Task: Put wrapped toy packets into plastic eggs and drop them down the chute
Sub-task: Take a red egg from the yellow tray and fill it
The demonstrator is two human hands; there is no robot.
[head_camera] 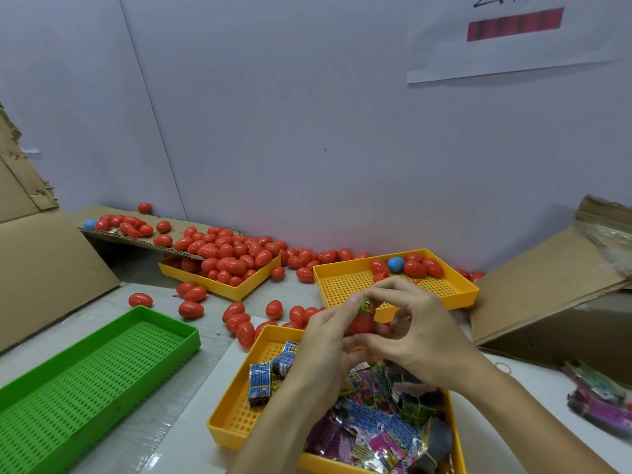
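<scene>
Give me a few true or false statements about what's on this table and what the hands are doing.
1. Both hands hold a red egg half with a packet sticking out of it. True.
2. The green tray is full of eggs. False: no eggs lie in it.
3. A blue egg lies in the far right yellow tray. True.
4. The near yellow tray holds only red eggs. False: it holds wrapped packets.
</scene>
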